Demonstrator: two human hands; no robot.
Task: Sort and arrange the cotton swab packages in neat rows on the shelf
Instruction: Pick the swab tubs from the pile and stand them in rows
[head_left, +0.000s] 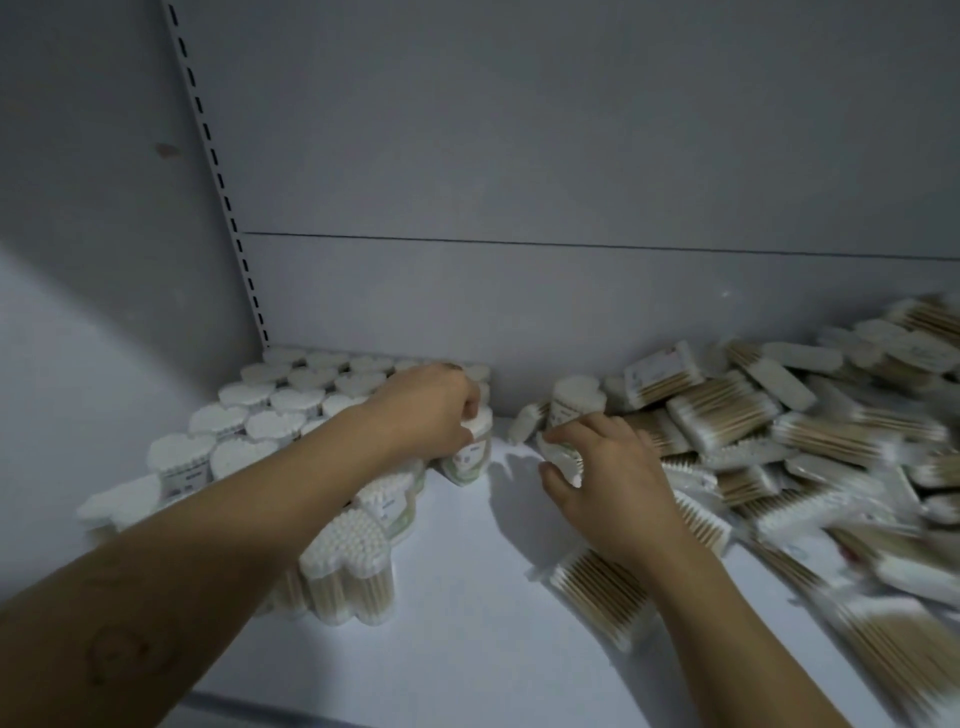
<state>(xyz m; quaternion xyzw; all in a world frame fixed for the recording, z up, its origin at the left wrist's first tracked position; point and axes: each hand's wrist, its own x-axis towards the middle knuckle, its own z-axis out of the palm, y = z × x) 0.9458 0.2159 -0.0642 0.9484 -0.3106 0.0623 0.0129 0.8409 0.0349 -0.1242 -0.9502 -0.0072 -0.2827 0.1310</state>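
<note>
On the white shelf (467, 613), rows (260, 405) of packs stand upright at centre left of the frame, swab heads up. The left hand (426, 410) reaches over them, its grip curled round the top of the end pack (470, 457) at the right edge of the rows. Across a bare strip of shelf, the right hand (608, 467) has its grip closed on a small pack (563, 460), pinched between thumb and fingers at the left edge of the pile (753, 426). The pile sprawls over the right of the frame, its packs lying flat and crossed. A grey back panel (519, 156) fills the top.
</note>
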